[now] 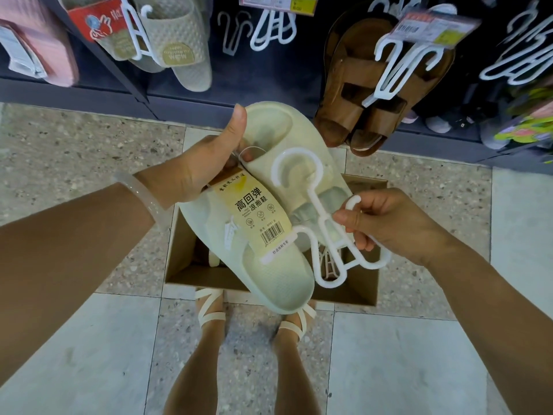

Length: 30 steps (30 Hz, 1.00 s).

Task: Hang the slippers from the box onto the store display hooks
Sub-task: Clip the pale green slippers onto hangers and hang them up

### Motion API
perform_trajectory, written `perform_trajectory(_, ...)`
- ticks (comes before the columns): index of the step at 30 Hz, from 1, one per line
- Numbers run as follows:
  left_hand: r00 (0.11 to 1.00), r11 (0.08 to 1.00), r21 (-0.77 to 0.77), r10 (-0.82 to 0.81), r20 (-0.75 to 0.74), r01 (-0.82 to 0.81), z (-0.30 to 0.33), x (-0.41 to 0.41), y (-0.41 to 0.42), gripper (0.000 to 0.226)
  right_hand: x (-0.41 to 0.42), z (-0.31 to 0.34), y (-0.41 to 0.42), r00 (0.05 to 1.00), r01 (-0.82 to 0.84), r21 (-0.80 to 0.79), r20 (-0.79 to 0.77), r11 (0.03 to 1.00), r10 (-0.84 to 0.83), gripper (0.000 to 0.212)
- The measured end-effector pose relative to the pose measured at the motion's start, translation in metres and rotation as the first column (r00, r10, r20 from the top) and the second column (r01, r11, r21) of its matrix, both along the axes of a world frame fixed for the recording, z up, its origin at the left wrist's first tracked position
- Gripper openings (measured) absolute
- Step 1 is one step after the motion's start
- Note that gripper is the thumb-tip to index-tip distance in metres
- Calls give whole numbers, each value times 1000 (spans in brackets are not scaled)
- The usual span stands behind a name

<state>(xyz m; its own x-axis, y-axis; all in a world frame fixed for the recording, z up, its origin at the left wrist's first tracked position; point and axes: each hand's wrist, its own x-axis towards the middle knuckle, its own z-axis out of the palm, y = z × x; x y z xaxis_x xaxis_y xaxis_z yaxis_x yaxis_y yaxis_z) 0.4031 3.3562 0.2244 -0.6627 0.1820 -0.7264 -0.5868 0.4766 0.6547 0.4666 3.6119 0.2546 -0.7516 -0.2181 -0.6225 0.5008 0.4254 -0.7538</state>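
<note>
My left hand (pixel 206 163) grips a pair of pale cream-green slippers (pixel 278 277) by their upper ends, thumb on top, with a yellow paper tag (pixel 254 214) lying across them. My right hand (pixel 392 223) pinches a white plastic slipper hanger (pixel 317 211) by one of its side arms; the hanger's round hook points up and lies against the slippers. Both are held above an open brown cardboard box (pixel 362 292) on the floor. More cream slippers show inside the box, mostly hidden.
A dark display wall runs across the top. Brown two-strap sandals (pixel 359 94) hang on a white hanger at centre right, beige textured slippers (pixel 176 40) at upper left, pink ones at far left. Empty white hangers (pixel 272 25) hang between them. My sandalled feet stand on the tiled floor.
</note>
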Motion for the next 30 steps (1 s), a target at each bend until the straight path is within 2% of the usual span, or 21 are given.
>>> perform_trajectory(3,1000,1000,14,-9,-19,10,1,1,0,80,2,-7,0,995,0,20,-102,1000,2,14)
perform_trajectory(5,999,1000,16,-14,-38,14,2,3,2,83,3,-11,-4,996,22,6,-91,1000,-21,20)
perform_trajectory(8,994,998,26,-57,-88,59,3,7,8,84,3,-16,-16,998,38,-21,-41,999,-39,26)
perform_trajectory(10,997,999,41,-8,-80,11,3,9,10,83,1,-19,-23,990,137,-57,-10,989,-138,34)
perform_trajectory(14,994,998,53,40,-101,-34,4,8,9,68,-9,-15,-30,963,260,-108,98,960,-250,31)
perform_trajectory(17,983,999,14,-42,-181,45,3,9,11,61,-15,-15,-30,962,197,-32,197,980,-188,36)
perform_trajectory(20,968,992,-72,-118,-220,105,3,11,16,79,-9,-17,-31,948,141,39,283,989,-146,45)
perform_trajectory(23,964,986,-117,-143,-225,119,2,13,20,89,4,-25,-36,915,279,62,284,958,-285,45)
perform_trajectory(26,968,990,-79,-128,-217,114,-3,14,22,93,9,-33,-38,816,492,91,297,866,-495,54)
perform_trajectory(28,967,989,-97,-134,-217,115,-6,16,23,90,11,-37,-40,807,513,125,266,849,-527,47)
perform_trajectory(30,961,986,-119,-140,-240,114,-10,17,24,75,13,-39,-40,847,474,131,201,871,-492,43)
